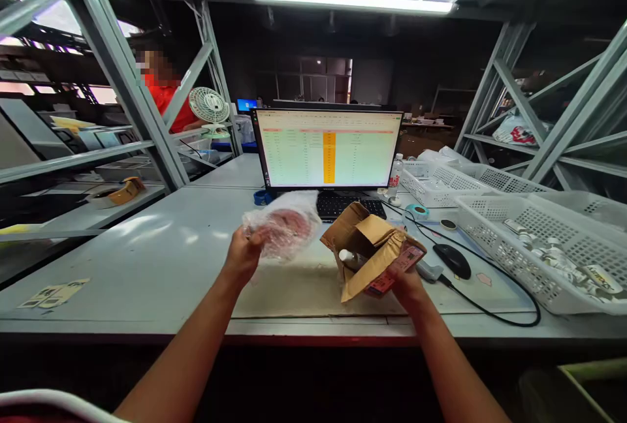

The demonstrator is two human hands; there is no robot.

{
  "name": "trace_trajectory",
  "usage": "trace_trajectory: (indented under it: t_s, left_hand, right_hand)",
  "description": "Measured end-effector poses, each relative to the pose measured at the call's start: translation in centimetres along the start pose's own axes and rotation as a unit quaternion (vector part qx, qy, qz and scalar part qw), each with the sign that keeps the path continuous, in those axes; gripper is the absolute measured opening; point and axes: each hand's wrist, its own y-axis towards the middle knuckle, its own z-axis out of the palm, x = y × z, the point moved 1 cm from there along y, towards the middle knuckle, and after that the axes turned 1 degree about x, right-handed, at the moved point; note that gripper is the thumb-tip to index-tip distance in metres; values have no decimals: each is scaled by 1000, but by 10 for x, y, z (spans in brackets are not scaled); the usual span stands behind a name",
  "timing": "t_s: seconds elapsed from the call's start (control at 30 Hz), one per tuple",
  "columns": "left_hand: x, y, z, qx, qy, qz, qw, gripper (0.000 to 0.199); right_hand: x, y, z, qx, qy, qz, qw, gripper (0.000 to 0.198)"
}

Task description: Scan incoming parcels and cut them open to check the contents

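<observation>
My left hand (246,252) is closed on a clear bubble-wrap bundle (287,227), held above the table left of the keyboard. Something pinkish shows through the plastic, but its kind I cannot make out. In my right hand (404,282) is a small brown cardboard box (360,230), tilted toward me with its flaps open. A white-capped bottle (350,258) lies inside it, and a red label covers part of the box's side. The fingers of the right hand are partly hidden behind the box.
Behind the hands stand a monitor (294,155) and a black keyboard (330,204). A mouse (451,261) and a cabled grey device (430,271) lie at right, beside white plastic baskets (529,214), one with small bottles. Metal shelf posts (132,83) flank the table; a person in red is beyond.
</observation>
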Motion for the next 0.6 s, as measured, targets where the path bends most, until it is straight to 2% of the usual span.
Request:
trace_trajectory:
  t_s: [0.07, 0.13, 0.23, 0.33, 0.4, 0.43, 0.47, 0.53, 0.6]
  left_hand:
    - [20, -1, -5, -29, -36, -29, 998, 79]
    - [41, -6, -6, -34, -20, -61, 997, 79]
    - [69, -14, -7, -8, 122, -103, 987, 75]
    - [89, -17, -10, 13, 274, -129, 953, 62]
    - [94, -19, -13, -14, 311, -121, 942, 59]
    - [93, -20, -13, -37, 317, -103, 942, 61]
    - [90, -22, -12, -61, 328, -73, 940, 62]
    - [77, -27, -7, -99, 353, 20, 930, 59]
    - [63, -33, 4, -83, 370, 118, 918, 46]
  right_hand:
    - [2, 1, -16, -8, -14, 22, 1000, 97]
    - [5, 1, -26, -17, -34, 34, 999, 88]
    - [16, 2, -33, -16, -77, 32, 996, 77]
    - [39, 10, -27, 53, -158, 34, 985, 79]
    - [57, 19, -12, 113, -261, 7, 959, 94]
    - [65, 23, -2, 139, -331, -23, 933, 103]
    - [71, 27, 10, 165, -408, -64, 896, 109]
    - [77, 33, 38, 228, -547, -152, 791, 115]
    - [76, 37, 64, 299, -635, -220, 678, 111]
